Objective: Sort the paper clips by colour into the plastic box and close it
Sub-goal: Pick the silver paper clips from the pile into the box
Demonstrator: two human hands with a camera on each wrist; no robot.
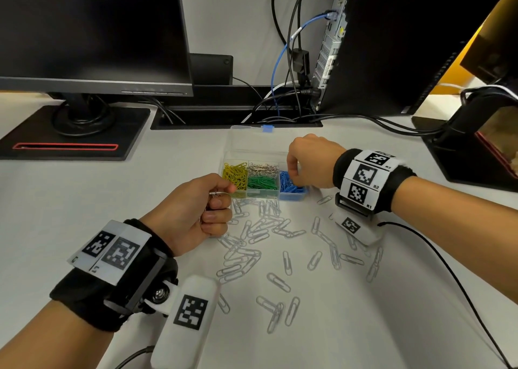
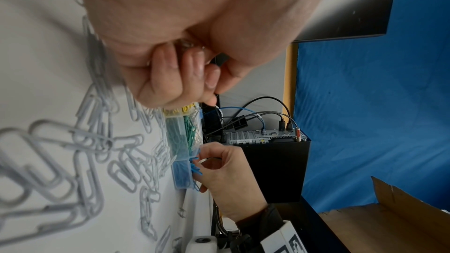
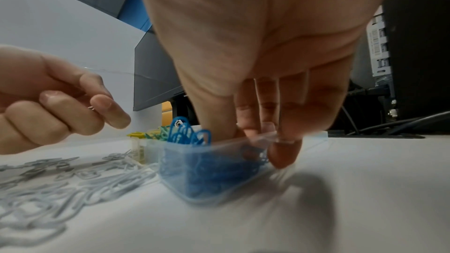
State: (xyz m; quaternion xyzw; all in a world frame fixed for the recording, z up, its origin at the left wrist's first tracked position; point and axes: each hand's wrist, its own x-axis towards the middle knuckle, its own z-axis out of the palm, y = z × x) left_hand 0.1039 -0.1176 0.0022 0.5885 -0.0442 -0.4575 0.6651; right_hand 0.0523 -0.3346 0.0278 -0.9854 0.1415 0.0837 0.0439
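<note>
1. Clips lie everywhere on the white counter [image 1: 84,194]: a loose scatter of white paper clips [image 1: 252,245] spreads in front of the plastic box [image 1: 263,193], between the two forearms.
2. The plastic box sits near the middle of the counter, its clear lid [image 1: 252,138] tipped open and back, with a small blue latch [image 1: 266,129] on the lid's far edge.
3. Inside, yellow clips [image 1: 235,173] fill the left compartment, silver clips [image 1: 263,168] the middle rear one, green clips [image 1: 262,182] the middle front one, and blue clips [image 1: 290,185] the right one.
4. The left hand [image 1: 196,211] hovers just left of the box, fingers [image 3: 73,114] curled into a fist around a small bunch of metal clips [image 1: 215,194]; thumb and forefinger pinch the wire that pokes out.
5. The right hand [image 1: 311,162] is at the blue compartment, thumb down inside among the blue clips and fingers [image 3: 282,141] against the box's outer right wall, narrow and gripping that wall between them.
6. Some blue clips stand up above the rim beside the thumb.
7. Behind the box stand a dark monitor [image 1: 92,32], a computer tower [image 1: 392,46] and a tangle of cables [image 1: 291,60].
</note>
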